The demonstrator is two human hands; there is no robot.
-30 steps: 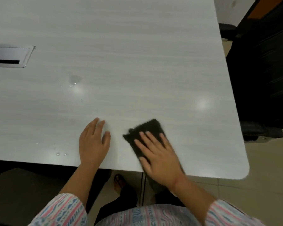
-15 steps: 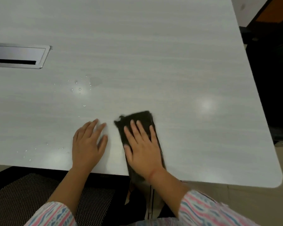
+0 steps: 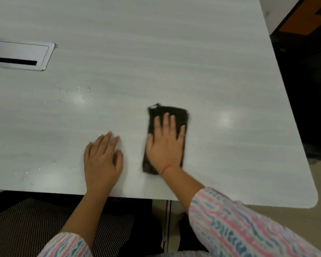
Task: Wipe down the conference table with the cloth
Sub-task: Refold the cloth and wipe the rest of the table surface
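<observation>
Head camera: your right grip (image 3: 165, 145) lies flat, fingers straight, pressing the dark cloth (image 3: 180, 113) onto the bench (image 3: 174, 52) near its front edge. The cloth shows beyond the fingertips and beside the wrist. Your left grip (image 3: 102, 160) rests flat just beside it, holding nothing. Water droplets (image 3: 82, 98) sit farther left.

At lower left I see a black mesh chair seat (image 3: 35, 219) below the near edge of the table (image 3: 174, 52). Pale beige floor tiles (image 3: 267, 213) show past the table's rounded corner. On my right stands a dark office chair (image 3: 313, 89), mostly in shadow, with an orange panel (image 3: 300, 21) and a strip of pale wall (image 3: 274, 12) beyond it. Light leaves soft glare spots (image 3: 225, 118) on the tabletop.
</observation>
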